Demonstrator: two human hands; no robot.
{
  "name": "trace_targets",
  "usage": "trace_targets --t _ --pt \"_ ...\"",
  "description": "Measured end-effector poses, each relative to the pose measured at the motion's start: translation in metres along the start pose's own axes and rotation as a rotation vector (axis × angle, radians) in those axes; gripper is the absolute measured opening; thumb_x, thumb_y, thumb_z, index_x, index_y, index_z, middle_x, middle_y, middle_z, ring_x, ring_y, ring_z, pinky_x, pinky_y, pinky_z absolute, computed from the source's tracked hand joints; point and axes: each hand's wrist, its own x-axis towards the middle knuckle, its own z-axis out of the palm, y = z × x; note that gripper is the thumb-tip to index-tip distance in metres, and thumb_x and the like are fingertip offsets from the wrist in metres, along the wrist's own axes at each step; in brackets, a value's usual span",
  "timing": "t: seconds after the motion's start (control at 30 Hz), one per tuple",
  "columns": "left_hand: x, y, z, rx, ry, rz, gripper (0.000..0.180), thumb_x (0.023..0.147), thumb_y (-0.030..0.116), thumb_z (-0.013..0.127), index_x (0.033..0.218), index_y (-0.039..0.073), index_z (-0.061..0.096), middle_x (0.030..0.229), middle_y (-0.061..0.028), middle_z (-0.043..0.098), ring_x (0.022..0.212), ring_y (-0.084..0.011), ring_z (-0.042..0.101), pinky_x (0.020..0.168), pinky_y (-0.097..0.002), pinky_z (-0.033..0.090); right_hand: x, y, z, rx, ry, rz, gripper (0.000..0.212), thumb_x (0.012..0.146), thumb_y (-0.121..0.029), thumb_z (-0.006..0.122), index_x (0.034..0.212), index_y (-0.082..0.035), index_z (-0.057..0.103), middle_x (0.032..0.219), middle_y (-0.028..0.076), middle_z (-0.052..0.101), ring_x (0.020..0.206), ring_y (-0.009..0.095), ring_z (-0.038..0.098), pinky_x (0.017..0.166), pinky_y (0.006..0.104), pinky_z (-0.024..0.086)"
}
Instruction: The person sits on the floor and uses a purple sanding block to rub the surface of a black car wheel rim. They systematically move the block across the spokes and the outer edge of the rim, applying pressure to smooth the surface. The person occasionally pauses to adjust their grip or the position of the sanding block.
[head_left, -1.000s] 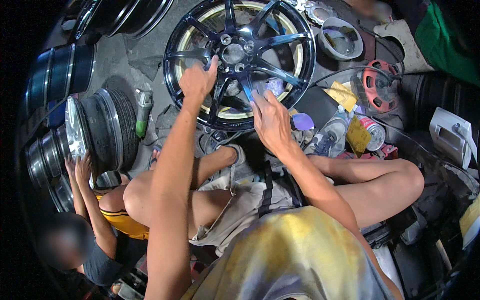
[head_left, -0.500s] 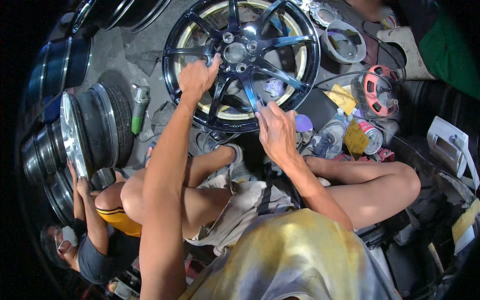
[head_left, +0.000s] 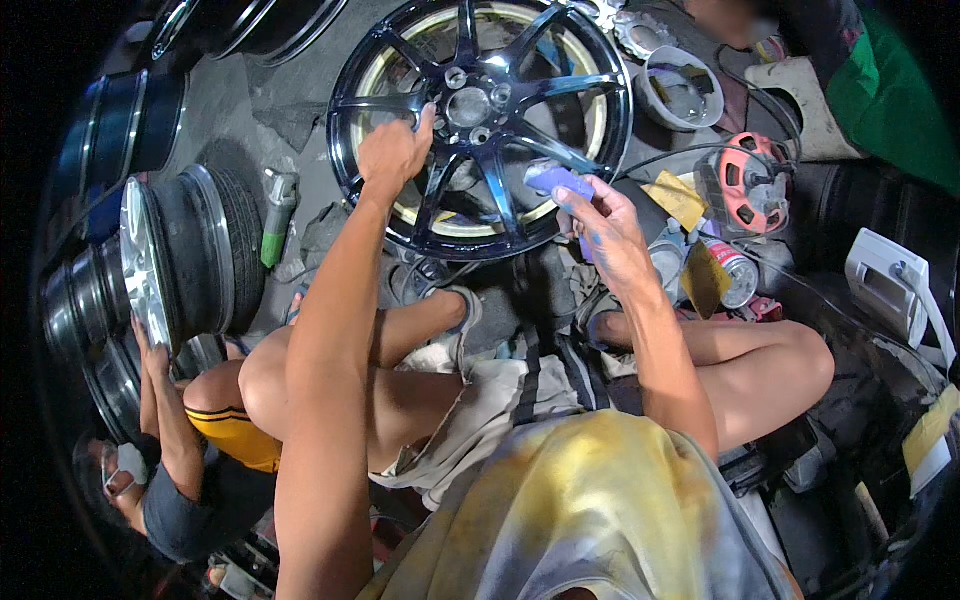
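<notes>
A glossy black multi-spoke wheel rim (head_left: 432, 240) with a pale inner ring lies in front of me. My left hand (head_left: 397, 155) is closed on one of its left spokes, a finger or thumb stretched toward the hub. Over the rim's lower right edge, my right hand (head_left: 610, 228) pinches a piece of purple sandpaper (head_left: 572, 185) between thumb and fingers. More purple shows below that hand, partly covered by it.
Left of the rim lie a green-and-grey power tool (head_left: 279, 215) and a silver wheel with tyre (head_left: 200, 255), held by another person (head_left: 205, 455). At right are a white bowl (head_left: 683, 88), yellow sandpaper (head_left: 676, 200), a can (head_left: 738, 275), a red-rimmed round device (head_left: 748, 182) and cables.
My right hand has lifted from a lower right spoke and moved right, turning so the purple sandpaper shows in its fingers. The left hand stays on the rim.
</notes>
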Motion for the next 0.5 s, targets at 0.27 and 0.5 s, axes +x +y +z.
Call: trace_targets --t 0.27,0.5 --pt "0.001 0.002 -0.004 -0.010 -0.028 -0.011 0.079 0.097 0.070 0.029 0.112 0.008 0.075 0.111 -0.0267 0.070 0.107 -0.0442 0.067 0.095 -0.0501 0.051 -0.005 -0.005 -0.021 -0.279 0.124 -0.167 0.026 0.097 -0.027 0.069 0.106 -0.002 0.072 0.084 -0.002 0.067 0.074 0.007 0.058 0.068 0.0248 0.049" --pt "-0.003 0.004 -0.006 -0.029 -0.024 0.003 0.077 0.098 0.068 0.030 0.111 0.006 0.075 0.111 -0.0274 0.070 0.107 -0.0461 0.066 0.095 -0.0512 0.051 -0.012 -0.034 -0.043 -0.282 0.192 -0.302 0.022 0.103 -0.025 0.058 0.098 -0.003 0.059 0.087 0.003 0.067 0.082 0.009 0.062 0.074 0.0268 0.049"
